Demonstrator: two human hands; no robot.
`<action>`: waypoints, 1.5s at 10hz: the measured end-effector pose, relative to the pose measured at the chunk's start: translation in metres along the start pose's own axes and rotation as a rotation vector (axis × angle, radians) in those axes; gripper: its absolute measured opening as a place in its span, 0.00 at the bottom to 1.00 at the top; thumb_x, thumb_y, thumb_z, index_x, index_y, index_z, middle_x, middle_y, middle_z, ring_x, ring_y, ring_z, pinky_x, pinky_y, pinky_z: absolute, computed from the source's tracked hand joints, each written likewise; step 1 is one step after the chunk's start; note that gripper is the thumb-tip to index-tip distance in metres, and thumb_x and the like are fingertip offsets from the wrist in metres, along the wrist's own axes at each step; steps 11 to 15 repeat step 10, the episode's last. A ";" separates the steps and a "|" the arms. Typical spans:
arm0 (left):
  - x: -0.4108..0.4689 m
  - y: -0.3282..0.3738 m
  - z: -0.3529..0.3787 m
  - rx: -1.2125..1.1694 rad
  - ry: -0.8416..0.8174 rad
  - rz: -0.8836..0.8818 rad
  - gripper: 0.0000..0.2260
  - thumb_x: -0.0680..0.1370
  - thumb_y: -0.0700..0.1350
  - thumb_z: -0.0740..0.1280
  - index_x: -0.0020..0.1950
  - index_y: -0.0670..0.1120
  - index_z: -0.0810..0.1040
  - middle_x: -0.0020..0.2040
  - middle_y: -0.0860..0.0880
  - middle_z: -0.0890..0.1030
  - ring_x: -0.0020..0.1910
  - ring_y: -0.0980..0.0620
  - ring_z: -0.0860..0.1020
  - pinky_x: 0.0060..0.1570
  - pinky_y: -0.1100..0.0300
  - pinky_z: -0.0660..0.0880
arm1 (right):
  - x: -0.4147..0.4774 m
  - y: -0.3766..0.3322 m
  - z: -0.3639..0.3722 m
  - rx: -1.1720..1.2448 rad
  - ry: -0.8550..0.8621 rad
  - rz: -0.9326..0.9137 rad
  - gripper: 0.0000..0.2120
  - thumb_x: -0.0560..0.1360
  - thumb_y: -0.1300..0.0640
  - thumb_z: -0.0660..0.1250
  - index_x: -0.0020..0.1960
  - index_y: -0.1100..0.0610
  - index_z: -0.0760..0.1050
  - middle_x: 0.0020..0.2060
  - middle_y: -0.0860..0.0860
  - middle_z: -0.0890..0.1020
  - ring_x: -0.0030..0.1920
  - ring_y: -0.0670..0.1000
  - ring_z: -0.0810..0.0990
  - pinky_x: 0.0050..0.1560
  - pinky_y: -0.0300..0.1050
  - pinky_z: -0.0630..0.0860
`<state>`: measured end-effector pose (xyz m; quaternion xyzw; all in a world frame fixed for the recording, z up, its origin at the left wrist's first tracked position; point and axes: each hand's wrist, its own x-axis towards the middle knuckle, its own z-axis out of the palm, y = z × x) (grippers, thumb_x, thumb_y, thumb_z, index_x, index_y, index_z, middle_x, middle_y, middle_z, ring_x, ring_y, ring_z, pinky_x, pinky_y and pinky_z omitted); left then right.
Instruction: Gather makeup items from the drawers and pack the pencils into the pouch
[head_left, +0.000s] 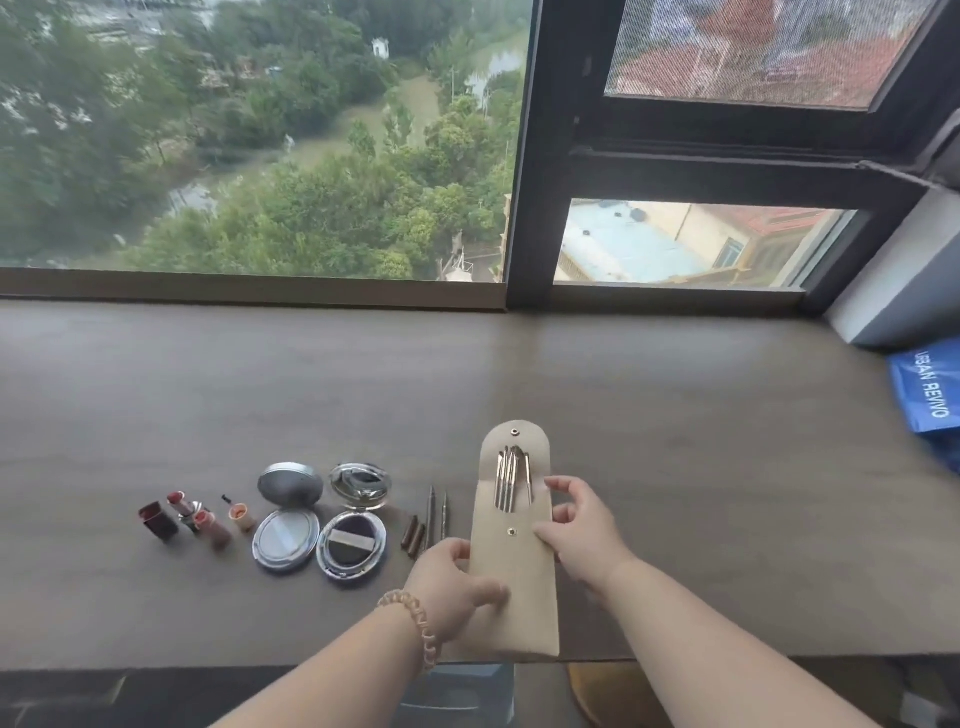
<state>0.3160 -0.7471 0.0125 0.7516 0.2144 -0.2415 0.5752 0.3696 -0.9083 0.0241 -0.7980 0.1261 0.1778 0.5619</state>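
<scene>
Pouch (514, 582): flap open, slim tools inside. I log left hand (447, 577) gripping its lower edge, right hand (582, 540) fingers (560, 485) pinching its right side. Left of pouch: two pencils (430, 512), judged unpacked.

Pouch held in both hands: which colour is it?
The pouch is plain beige, seen best in the head view.
</scene>
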 end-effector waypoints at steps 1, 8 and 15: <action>0.005 -0.004 0.004 0.195 0.113 0.019 0.19 0.64 0.46 0.76 0.50 0.52 0.72 0.45 0.55 0.79 0.40 0.56 0.77 0.35 0.67 0.71 | 0.015 0.010 0.006 -0.109 0.013 0.000 0.20 0.71 0.68 0.65 0.59 0.50 0.71 0.40 0.55 0.78 0.39 0.50 0.78 0.35 0.39 0.72; 0.011 -0.005 0.020 0.672 0.323 0.081 0.28 0.68 0.55 0.70 0.66 0.51 0.68 0.62 0.50 0.73 0.62 0.50 0.73 0.60 0.56 0.71 | 0.002 0.018 0.032 -0.923 0.038 -0.296 0.15 0.76 0.52 0.60 0.62 0.47 0.73 0.59 0.48 0.73 0.62 0.52 0.69 0.60 0.48 0.65; -0.019 0.006 -0.007 0.583 0.406 0.192 0.26 0.70 0.55 0.68 0.66 0.49 0.69 0.61 0.49 0.74 0.62 0.51 0.72 0.63 0.58 0.69 | -0.001 -0.031 -0.003 -0.574 0.231 -0.435 0.18 0.74 0.54 0.64 0.63 0.50 0.73 0.66 0.51 0.71 0.67 0.54 0.66 0.64 0.50 0.64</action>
